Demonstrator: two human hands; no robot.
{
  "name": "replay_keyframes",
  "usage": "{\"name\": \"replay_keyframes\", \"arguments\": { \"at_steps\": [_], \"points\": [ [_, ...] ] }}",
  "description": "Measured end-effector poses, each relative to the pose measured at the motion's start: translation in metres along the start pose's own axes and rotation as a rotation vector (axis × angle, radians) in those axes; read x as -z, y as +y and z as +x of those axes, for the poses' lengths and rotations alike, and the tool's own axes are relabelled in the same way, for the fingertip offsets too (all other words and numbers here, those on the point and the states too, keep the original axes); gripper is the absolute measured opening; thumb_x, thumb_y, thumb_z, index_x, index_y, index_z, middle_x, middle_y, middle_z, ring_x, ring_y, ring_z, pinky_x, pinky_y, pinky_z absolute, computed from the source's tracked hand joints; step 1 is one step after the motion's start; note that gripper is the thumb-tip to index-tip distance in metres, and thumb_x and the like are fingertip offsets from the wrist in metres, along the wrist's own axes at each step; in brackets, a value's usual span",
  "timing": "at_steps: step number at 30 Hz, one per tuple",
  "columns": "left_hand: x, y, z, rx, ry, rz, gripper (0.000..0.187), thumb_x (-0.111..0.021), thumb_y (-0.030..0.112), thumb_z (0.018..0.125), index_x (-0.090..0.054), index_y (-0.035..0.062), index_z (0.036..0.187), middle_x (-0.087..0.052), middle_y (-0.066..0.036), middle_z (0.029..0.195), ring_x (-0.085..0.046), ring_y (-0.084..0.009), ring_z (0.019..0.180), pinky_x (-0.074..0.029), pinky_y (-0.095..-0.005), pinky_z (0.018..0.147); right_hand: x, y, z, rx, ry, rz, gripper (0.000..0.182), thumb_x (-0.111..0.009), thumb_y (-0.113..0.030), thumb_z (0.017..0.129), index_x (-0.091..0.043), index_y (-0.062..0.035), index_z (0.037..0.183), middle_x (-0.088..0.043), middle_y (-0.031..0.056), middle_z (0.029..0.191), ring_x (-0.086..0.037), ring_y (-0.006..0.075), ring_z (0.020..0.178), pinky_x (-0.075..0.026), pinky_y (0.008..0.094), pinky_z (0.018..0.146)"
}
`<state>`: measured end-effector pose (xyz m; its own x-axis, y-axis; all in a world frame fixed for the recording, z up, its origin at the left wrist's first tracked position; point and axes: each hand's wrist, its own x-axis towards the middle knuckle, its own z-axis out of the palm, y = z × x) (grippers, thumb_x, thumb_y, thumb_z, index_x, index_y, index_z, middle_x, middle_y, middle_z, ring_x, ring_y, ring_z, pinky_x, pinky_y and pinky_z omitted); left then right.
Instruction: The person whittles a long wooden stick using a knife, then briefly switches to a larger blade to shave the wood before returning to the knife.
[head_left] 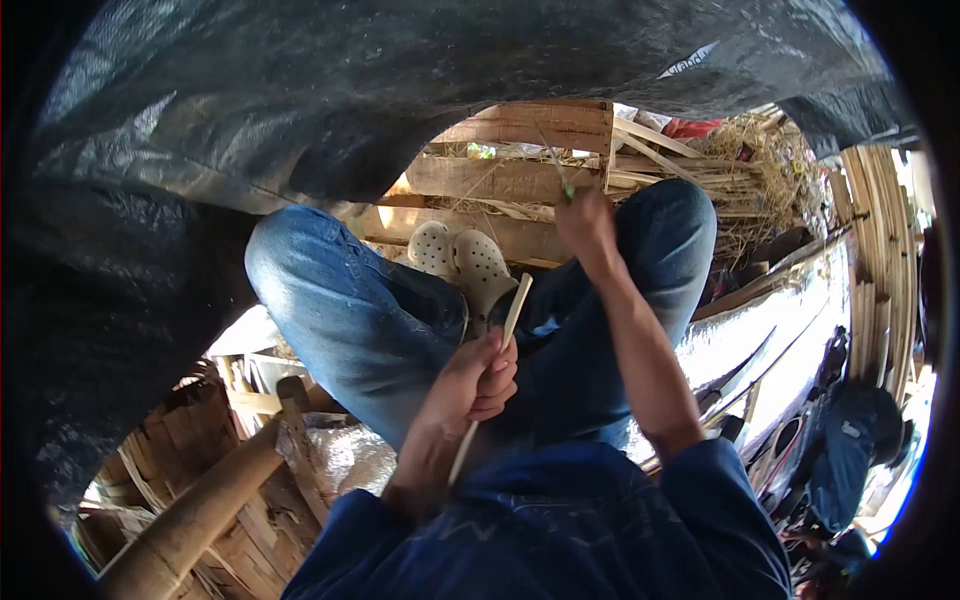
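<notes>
My left hand is closed around a pale, narrow strip of bamboo or wood, in front of my body. The strip slants, its upper end rising toward my shoes and its lower end reaching my shirt. Farther forward, by my right knee, my right hand grips a knife. A bit of green handle shows at the fist, and the thin blade points up and away. Blade and strip are apart. Much of the handle is hidden in my fingers.
A dark plastic sheet hangs low ahead. Wooden planks lie beyond my light clogs. Straw is piled at the far right, near stacked slats. A thick bamboo pole crosses the lower left.
</notes>
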<state>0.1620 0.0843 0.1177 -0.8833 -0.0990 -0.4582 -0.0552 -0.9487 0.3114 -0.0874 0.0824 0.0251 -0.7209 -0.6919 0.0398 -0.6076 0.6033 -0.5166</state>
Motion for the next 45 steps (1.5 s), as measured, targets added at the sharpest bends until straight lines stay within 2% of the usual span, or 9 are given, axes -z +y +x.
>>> {"name": "replay_keyframes", "arguments": {
  "at_steps": [20, 22, 24, 29, 30, 34, 38, 40, 45],
  "points": [
    [0.002, 0.007, 0.007, -0.227, 0.326, 0.186, 0.033, -0.039, 0.036, 0.100, -0.044, 0.0127, 0.078, -0.026, 0.008, 0.050, -0.022, -0.0012, 0.038, -0.015, -0.0194, 0.033, 0.030, -0.057, -0.075, 0.484, -0.296, -0.076, 0.014, -0.060, -0.018, 0.074, -0.063, -0.0038, 0.078, -0.062, 0.0206, 0.064, -0.063, 0.0393, 0.064, -0.051, 0.0448, 0.057],
    [-0.008, -0.014, 0.002, -0.190, 0.372, 0.397, 0.031, -0.039, 0.033, 0.100, -0.044, 0.0123, 0.077, -0.029, 0.006, 0.050, -0.023, -0.0025, 0.036, -0.016, -0.0197, 0.032, -0.030, 0.034, -0.030, -0.030, -0.158, 0.729, 0.017, -0.061, -0.018, 0.077, -0.067, -0.0033, 0.084, -0.062, 0.0248, 0.072, -0.062, 0.0411, 0.071, -0.050, 0.0452, 0.058],
    [-0.004, -0.004, -0.001, -0.197, 0.423, 0.415, 0.031, -0.039, 0.033, 0.100, -0.046, 0.0116, 0.079, -0.029, 0.007, 0.050, -0.024, -0.0022, 0.037, -0.017, -0.0195, 0.033, 0.016, -0.013, -0.003, 0.002, -0.041, -0.086, 0.023, -0.057, -0.019, 0.083, -0.064, 0.0027, 0.077, -0.059, 0.0288, 0.071, -0.061, 0.0429, 0.070, -0.049, 0.0473, 0.057],
    [-0.008, 0.014, 0.006, -0.241, 0.330, 0.361, 0.030, -0.038, 0.032, 0.101, -0.049, 0.0070, 0.087, -0.031, 0.005, 0.055, -0.025, -0.0008, 0.040, -0.020, -0.0173, 0.034, 0.072, -0.030, -0.030, -0.110, -0.091, 0.186, 0.027, -0.056, -0.021, 0.088, -0.065, 0.0047, 0.085, -0.057, 0.0198, 0.061, -0.055, 0.0235, 0.052, -0.044, 0.0388, 0.054],
    [-0.010, 0.014, 0.003, -0.223, 0.255, 0.353, 0.031, -0.038, 0.032, 0.101, -0.050, 0.0057, 0.090, -0.032, 0.005, 0.056, -0.025, -0.0005, 0.041, -0.021, -0.0167, 0.035, 0.099, -0.027, -0.039, -0.108, -0.039, 0.338, 0.028, -0.062, -0.022, 0.086, -0.063, 0.0067, 0.086, -0.061, 0.0260, 0.072, -0.064, 0.0346, 0.068, -0.049, 0.0406, 0.063],
    [-0.014, 0.027, -0.001, -0.174, 0.158, 0.230, 0.039, -0.041, 0.037, 0.099, -0.052, -0.0001, 0.103, -0.034, 0.006, 0.060, -0.029, 0.0000, 0.047, -0.025, -0.0158, 0.039, 0.174, 0.048, -0.070, -0.234, 0.343, 0.512, 0.030, -0.057, -0.032, 0.092, -0.060, -0.0028, 0.100, -0.049, -0.0041, 0.062, -0.041, 0.0032, 0.054, -0.026, 0.0206, 0.045],
    [-0.013, 0.039, 0.002, -0.117, -0.028, 0.022, 0.040, -0.038, 0.033, 0.098, -0.048, -0.0037, 0.112, -0.039, 0.003, 0.069, -0.033, -0.0025, 0.053, -0.028, -0.0161, 0.043, 0.177, 0.168, -0.128, -0.383, 0.513, -0.159, 0.033, -0.057, -0.032, 0.090, -0.055, 0.0006, 0.088, -0.047, 0.0065, 0.063, -0.043, 0.0121, 0.059, -0.033, 0.0300, 0.051],
    [-0.014, 0.043, 0.008, -0.145, -0.060, 0.018, 0.043, -0.036, 0.029, 0.097, -0.047, -0.0067, 0.120, -0.039, 0.002, 0.072, -0.034, -0.0031, 0.056, -0.029, -0.0166, 0.045, 0.177, 0.197, -0.165, -0.570, 0.122, -0.280, 0.035, -0.055, -0.032, 0.090, -0.059, 0.0021, 0.093, -0.059, 0.0202, 0.078, -0.058, 0.0279, 0.074, -0.045, 0.0411, 0.072],
    [-0.027, 0.039, 0.018, -0.273, 0.092, 0.271, 0.046, -0.039, 0.027, 0.099, -0.045, -0.0093, 0.126, -0.039, 0.002, 0.073, -0.036, -0.0036, 0.059, -0.032, -0.0183, 0.048, 0.167, 0.080, -0.162, -0.446, 0.312, 0.276, 0.029, -0.054, -0.024, 0.093, -0.058, -0.0024, 0.073, -0.043, -0.0043, 0.053, -0.036, 0.0053, 0.048, -0.027, 0.0264, 0.045]
  ]
}}
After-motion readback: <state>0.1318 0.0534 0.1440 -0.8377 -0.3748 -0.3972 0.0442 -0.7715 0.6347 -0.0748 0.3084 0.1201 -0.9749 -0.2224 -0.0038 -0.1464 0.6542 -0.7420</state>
